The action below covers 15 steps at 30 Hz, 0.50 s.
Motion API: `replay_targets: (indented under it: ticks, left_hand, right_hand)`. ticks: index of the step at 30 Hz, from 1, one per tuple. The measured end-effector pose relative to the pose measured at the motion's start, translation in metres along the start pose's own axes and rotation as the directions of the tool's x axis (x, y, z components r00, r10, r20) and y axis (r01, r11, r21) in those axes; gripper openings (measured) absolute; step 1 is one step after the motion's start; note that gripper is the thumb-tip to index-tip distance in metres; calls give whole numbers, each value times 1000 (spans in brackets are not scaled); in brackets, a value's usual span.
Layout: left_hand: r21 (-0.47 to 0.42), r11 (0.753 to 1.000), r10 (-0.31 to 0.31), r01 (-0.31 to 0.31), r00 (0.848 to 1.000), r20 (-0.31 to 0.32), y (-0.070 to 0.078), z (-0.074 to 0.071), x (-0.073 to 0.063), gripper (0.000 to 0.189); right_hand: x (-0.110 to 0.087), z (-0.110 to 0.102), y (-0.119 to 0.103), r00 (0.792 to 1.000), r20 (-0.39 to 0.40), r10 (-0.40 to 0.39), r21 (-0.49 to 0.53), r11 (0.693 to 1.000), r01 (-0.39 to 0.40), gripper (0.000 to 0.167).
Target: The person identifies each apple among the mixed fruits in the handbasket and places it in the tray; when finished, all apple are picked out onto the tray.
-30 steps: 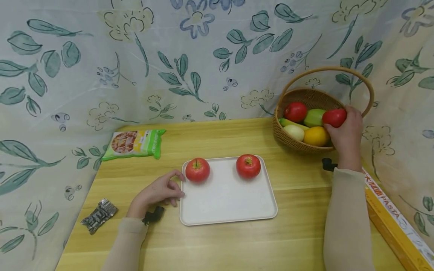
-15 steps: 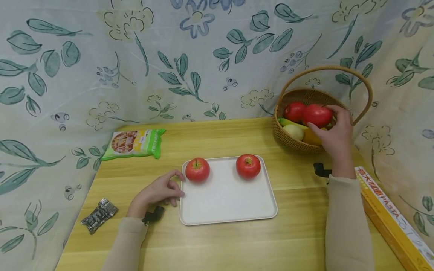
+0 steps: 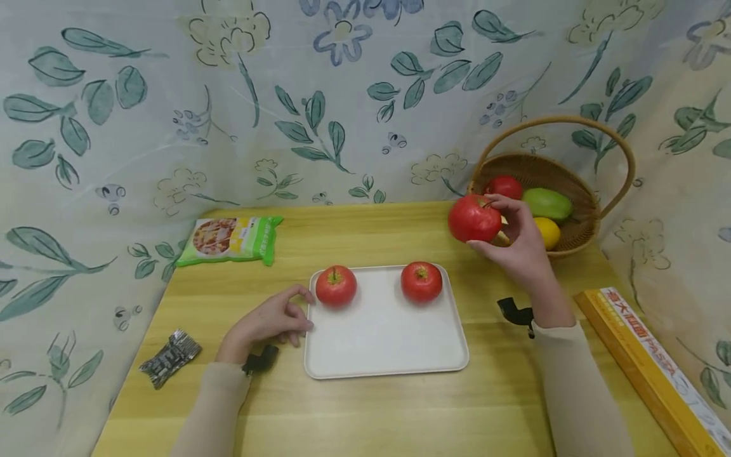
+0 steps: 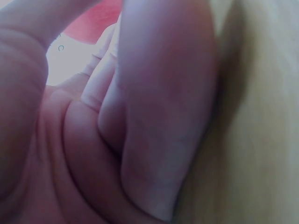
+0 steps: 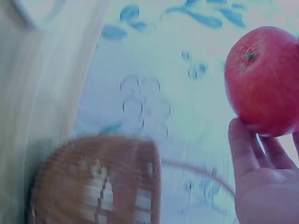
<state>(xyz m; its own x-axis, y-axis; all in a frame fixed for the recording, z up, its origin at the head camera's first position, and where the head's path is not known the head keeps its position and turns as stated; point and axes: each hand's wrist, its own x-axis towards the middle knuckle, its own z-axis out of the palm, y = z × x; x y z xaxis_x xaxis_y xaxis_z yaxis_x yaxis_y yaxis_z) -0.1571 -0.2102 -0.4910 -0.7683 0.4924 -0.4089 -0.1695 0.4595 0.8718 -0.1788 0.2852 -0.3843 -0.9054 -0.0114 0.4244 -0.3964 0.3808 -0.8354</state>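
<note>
My right hand (image 3: 520,244) grips a red apple (image 3: 471,219) between thumb and fingers, held up just left of the wicker basket (image 3: 579,197). In the right wrist view the apple (image 5: 264,84) sits at the fingertips, well above the basket (image 5: 93,182). My left hand (image 3: 274,317) rests beside the white tray (image 3: 388,343), its loosely bent fingers touching the tray's left rim. On the tray lie two red apples: one apple (image 3: 335,287) at the back left corner, another apple (image 3: 421,282) at the back right. The left wrist view shows mostly the palm and fingers.
In the basket are a red fruit (image 3: 505,186), a green mango-like fruit (image 3: 547,203) and a yellow-orange fruit (image 3: 548,233). A green snack bag (image 3: 228,240) lies at the back left, a small silver packet (image 3: 171,358) at front left. A long pasta box (image 3: 651,362) lies along the right.
My right hand has lifted the red apple out of the basket and carried it left, past the basket's rim. The left hand has stayed at the tray's edge. The head view has shifted slightly.
</note>
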Motion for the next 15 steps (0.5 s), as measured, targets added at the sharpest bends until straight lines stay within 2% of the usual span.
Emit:
replay_targets:
  ticks: [3, 6, 10, 15]
  left_hand:
    - [-3, 1000, 22, -22, 1000, 7, 0, 1, 2, 54]
    - [2, 1000, 27, -27, 1000, 8, 0, 1, 2, 53]
    - [3, 1000, 17, -17, 1000, 3, -1, 0, 1, 53]
    - [2, 1000, 25, -25, 1000, -3, -3, -1, 3, 53]
  right_hand:
    - [-10, 19, -7, 997, 72, -29, 46, 999, 26, 75]
    - [-18, 41, -14, 984, 172, -43, 59, 998, 33, 75]
    - [-31, 72, -24, 942, 335, -31, 46, 999, 17, 77]
    - [-55, 111, -34, 882, 471, -14, 60, 998, -16, 71]
